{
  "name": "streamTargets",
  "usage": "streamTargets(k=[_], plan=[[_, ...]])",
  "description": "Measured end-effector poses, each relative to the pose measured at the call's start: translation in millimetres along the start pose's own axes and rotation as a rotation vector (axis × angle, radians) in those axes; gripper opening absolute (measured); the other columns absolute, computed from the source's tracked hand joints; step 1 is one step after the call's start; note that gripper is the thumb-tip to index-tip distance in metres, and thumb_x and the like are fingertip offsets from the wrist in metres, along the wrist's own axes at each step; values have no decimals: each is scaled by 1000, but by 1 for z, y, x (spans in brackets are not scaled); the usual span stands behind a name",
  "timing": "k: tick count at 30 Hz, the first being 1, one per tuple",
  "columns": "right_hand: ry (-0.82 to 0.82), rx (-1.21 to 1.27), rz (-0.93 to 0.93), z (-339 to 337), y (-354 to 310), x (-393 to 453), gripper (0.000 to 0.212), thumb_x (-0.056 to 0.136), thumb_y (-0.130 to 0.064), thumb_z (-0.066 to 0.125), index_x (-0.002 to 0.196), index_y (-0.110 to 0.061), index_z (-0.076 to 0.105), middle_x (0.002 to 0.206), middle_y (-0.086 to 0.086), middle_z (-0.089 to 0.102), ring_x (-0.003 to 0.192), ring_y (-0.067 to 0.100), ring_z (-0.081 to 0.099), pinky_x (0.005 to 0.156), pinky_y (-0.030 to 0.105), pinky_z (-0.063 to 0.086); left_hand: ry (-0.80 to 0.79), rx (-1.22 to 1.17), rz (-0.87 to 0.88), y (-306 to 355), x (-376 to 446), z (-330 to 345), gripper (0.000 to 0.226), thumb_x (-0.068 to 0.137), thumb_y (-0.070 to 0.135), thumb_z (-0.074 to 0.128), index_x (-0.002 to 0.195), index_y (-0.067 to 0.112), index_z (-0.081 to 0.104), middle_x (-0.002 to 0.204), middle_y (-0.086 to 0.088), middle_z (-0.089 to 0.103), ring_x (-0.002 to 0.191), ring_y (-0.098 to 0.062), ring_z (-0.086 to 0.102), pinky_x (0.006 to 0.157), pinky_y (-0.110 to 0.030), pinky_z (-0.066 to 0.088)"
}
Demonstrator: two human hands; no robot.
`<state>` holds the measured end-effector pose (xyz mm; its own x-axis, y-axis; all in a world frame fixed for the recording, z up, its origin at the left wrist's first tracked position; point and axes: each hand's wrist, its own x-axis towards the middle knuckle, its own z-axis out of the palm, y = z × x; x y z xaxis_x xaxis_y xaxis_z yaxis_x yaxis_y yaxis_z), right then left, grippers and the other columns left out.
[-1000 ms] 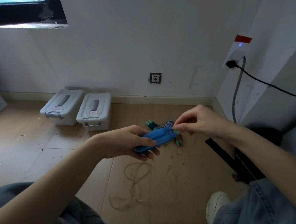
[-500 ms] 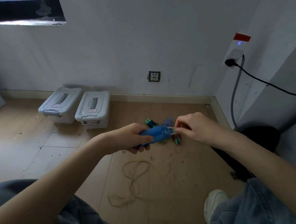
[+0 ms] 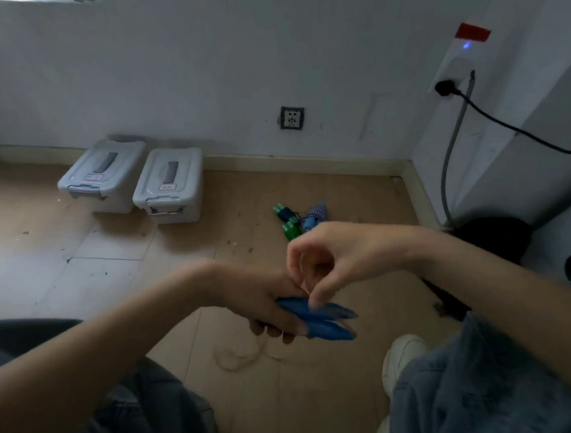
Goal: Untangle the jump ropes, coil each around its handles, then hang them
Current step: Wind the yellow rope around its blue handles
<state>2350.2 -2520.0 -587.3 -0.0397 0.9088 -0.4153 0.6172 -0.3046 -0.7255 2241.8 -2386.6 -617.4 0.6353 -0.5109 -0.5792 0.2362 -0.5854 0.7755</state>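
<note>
Two blue handles (image 3: 319, 319) sit gripped in my left hand (image 3: 265, 303) above the floor (image 3: 320, 396); right hand (image 3: 342, 259) fingertips pinch at them. Pale rope (image 3: 235, 354) loops below. Green handles (image 3: 287, 222) lie farther, toward the back wall.

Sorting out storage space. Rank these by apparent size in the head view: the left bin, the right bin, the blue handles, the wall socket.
1-2. Left bin and right bin: alike, no ranking.
3. Blue handles, gripped by the left hand; nearer the camera, so they may look larger than they are.
4. Wall socket.
</note>
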Motion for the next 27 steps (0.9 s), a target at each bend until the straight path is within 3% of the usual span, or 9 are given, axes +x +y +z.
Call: streamTargets(k=[3,7,10,14,17,20,22,24,27], plan=[[91,493,-147,-16,-2,-16,10,78,-10,67,80,-17,60,76,-1,62,68,10,59,62,17,50,24,-158,224,16,-22,-9,17,92,20,49,95,33,60,76,13,56,65,0,51,59,-15,45],[324,1009,-317,-11,1,-15,15,89,-18,52,75,-12,49,66,2,54,52,9,52,45,18,41,192,-391,422,21,-37,-23,17,90,21,49,103,22,59,77,9,57,64,-1,51,59,-15,45],[523,957,-264,-7,6,-8,15,85,-21,52,71,-22,57,59,4,39,44,7,31,44,22,18,413,-478,407,17,-31,-24,18,86,23,55,101,15,60,73,5,59,60,-3,52,56,-15,46],[637,682,-124,2,10,-7,19,94,-20,47,79,-19,59,47,-8,42,37,2,28,36,13,22,848,-747,374,8,-28,-38,21,77,28,61,93,15,66,65,7,61,54,-1,53,50,-13,45],[595,606,-21,6,10,-7,25,97,-23,43,82,-11,58,46,-12,38,37,1,25,36,13,22,1113,-510,126,-11,-27,-50,13,86,23,59,95,14,62,54,13,62,45,5,51,45,-10,44],[576,278,133,5,9,-7,15,91,-27,57,84,-15,63,48,-12,42,39,1,34,40,14,25,1180,-184,-72,-25,-15,-52,11,88,22,57,97,16,55,70,4,63,55,-6,55,49,-20,46],[560,-2,199,4,10,-8,16,89,-27,59,80,-16,66,54,-10,52,39,0,40,42,13,29,1133,205,-254,-33,-10,-48,19,89,22,57,105,14,52,88,-5,63,72,-17,60,63,-30,49],[554,-34,233,-1,11,-12,24,90,-29,57,75,-16,70,59,-4,56,37,2,38,39,16,31,885,487,-394,-34,-6,-36,25,89,23,56,113,14,52,100,-8,63,87,-22,62,78,-35,52],[529,69,234,-12,11,-19,27,89,-31,58,69,-17,70,49,-8,50,35,4,34,36,18,28,485,647,-281,-24,1,-12,20,90,25,54,109,17,55,100,-2,65,87,-14,62,79,-27,50]])
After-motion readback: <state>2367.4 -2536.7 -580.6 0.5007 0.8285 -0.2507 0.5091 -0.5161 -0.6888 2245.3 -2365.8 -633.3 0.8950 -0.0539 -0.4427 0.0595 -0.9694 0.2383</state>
